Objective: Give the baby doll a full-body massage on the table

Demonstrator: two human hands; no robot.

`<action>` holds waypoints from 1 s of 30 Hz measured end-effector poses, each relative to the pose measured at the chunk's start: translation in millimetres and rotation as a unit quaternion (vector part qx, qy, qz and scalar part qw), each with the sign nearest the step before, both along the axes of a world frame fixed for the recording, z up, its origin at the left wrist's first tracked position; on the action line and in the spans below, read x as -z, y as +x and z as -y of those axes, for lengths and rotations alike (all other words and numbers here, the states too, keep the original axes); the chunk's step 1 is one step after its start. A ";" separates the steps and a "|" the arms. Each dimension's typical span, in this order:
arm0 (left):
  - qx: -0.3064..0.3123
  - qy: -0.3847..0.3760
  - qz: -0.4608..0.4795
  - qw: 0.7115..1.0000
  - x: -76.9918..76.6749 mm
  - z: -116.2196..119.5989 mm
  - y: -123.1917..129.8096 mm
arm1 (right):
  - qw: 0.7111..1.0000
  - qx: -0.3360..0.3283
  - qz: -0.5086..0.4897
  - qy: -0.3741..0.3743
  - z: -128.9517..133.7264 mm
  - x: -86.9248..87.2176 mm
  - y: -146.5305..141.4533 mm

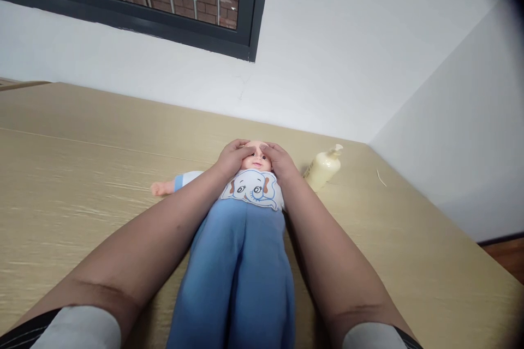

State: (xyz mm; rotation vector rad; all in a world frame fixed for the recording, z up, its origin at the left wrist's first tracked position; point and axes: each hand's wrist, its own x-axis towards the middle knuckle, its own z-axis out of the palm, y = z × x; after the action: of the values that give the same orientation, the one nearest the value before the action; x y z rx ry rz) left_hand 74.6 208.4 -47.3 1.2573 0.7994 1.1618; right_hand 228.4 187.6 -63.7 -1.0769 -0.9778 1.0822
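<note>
A baby doll lies on its back on the wooden table, its head toward the wall. It wears a white top with an elephant print and blue trousers. Both my hands cup its head from the two sides. My left hand is on the left side, its thumb over the forehead near the eye. On the right side, my right hand rests with its thumb on the brow. One doll arm sticks out to the left; the other is hidden behind my forearm.
A cream pump bottle stands right of the doll on the table. Farther right lies a thin pale strip. Behind the table are a white wall and a dark-framed window.
</note>
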 end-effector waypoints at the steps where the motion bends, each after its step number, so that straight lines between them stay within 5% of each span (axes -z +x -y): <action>1: -0.001 -0.002 -0.001 1.000 -0.2 0.1 -0.2 | 1.000 0.002 0.002 -0.005 0.7 -0.8 -0.5; 9: -0.003 -0.015 -0.026 1.000 0.8 -1.3 -0.5 | 0.999 0.010 0.042 -0.019 2.6 -0.8 -0.2; 16: -0.015 -0.039 -0.049 0.998 8.1 -7.3 -0.9 | 0.998 -0.069 -0.004 0.009 4.5 1.4 0.8; 24: 0.066 -0.064 0.042 0.995 2.3 -3.4 0.7 | 0.989 -0.120 -0.082 -0.001 7.0 4.6 11.3; 30: 0.070 -0.072 0.056 0.993 2.7 -4.7 -0.6 | 0.992 -0.106 -0.063 0.006 8.0 5.7 11.3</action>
State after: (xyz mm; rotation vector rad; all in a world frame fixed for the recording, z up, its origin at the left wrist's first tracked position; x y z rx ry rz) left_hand 74.0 213.1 -50.0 1.1021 0.6872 1.0336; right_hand 239.7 179.6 -69.4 -0.8969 -1.0112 1.3004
